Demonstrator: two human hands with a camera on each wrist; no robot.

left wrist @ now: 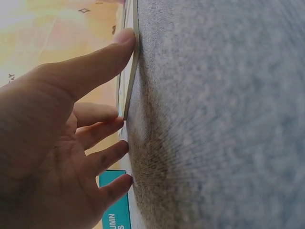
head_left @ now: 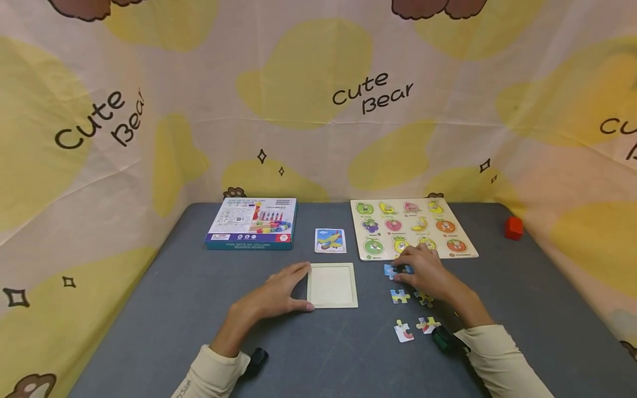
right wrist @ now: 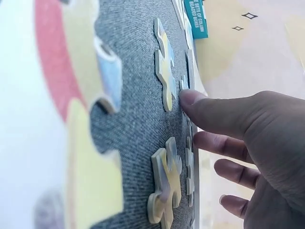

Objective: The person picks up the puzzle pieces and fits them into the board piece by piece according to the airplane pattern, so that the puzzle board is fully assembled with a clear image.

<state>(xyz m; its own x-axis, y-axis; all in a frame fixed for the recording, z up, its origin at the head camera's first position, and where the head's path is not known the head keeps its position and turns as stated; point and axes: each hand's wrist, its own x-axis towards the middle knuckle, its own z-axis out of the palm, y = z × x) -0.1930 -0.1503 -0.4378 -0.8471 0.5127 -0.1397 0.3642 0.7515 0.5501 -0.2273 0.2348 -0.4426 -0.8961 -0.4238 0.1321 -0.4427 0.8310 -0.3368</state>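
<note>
My left hand (head_left: 275,294) rests at the left side of a cream square puzzle tray (head_left: 332,286), thumb at the near corner and index finger by the far one. In the left wrist view, the thumb (left wrist: 107,59) touches the tray's edge and the other fingers are spread. Over the far pair of jigsaw pieces, my right hand (head_left: 427,272) reaches down with its thumb by a blue jigsaw piece (head_left: 390,271). Its fingers are loosely bent and partly cover the second far piece. Nearer lie more jigsaw pieces, among them a blue-yellow one (head_left: 400,296) and a white-red one (head_left: 403,331).
A small airplane picture card (head_left: 330,241) lies beyond the tray. At the back left is a teal-edged box (head_left: 251,224); at the back right, a wooden fruit board (head_left: 368,226). A red block (head_left: 513,228) stands near the table's right edge. A printed cloth (head_left: 303,110) hangs behind.
</note>
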